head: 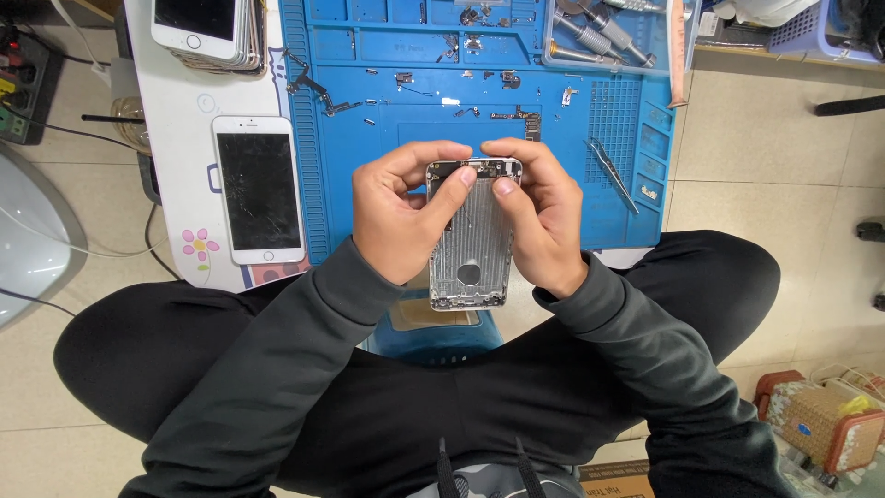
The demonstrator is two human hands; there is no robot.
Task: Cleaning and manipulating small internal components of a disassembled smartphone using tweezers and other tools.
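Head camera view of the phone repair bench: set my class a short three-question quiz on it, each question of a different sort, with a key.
1. True or false: both hands grip the stripped metal phone housing by its top end.
2. What lies on the white table left of the blue repair mat? A) a laptop B) a white phone with a cracked screen C) a soldering iron
3. Name the slim metal tool on the mat's right side.

Key:
1. True: the left hand and right hand pinch the top end, thumbs on the inner face.
2. B, the white phone with a cracked screen.
3. Tweezers.
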